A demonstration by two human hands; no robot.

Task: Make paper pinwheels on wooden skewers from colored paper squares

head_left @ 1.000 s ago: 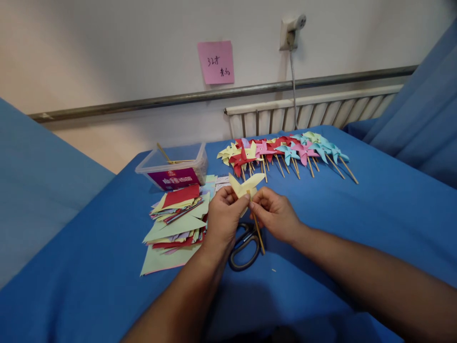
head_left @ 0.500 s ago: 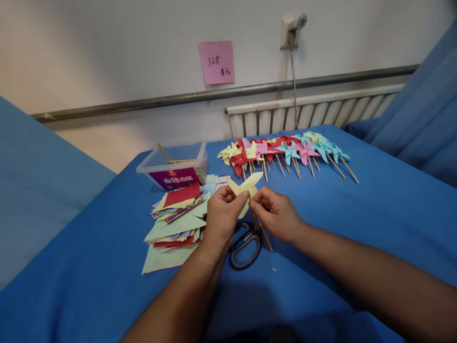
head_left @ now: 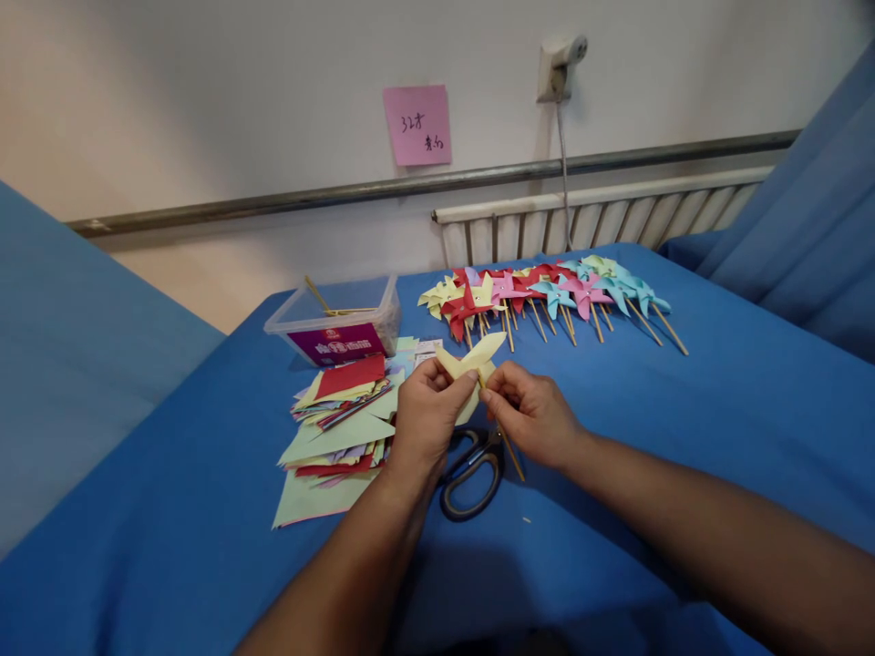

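A pale yellow paper pinwheel (head_left: 487, 349) is pinched between the thumb and fingers of my left hand (head_left: 432, 408). My right hand (head_left: 531, 412) is closed on a thin wooden stick (head_left: 511, 453), near its upper end where it meets the back of the pinwheel. The stick slants down toward me. Just where the paper and stick join is partly hidden by my fingers. Under my hands, dark-handled scissors (head_left: 471, 483) lie on the blue cloth, their blades mostly out of sight.
Left of my hands are stacks of coloured paper (head_left: 348, 415). Behind them stands a clear plastic box (head_left: 393, 314) with sticks in it. Several finished pinwheels (head_left: 588, 293) lie along the back of the blue-covered table (head_left: 684, 437). A radiator (head_left: 615, 214) stands behind.
Both hands keep almost the same hold on the pinwheel and stick. The whole view has shifted slightly downward in the frame.
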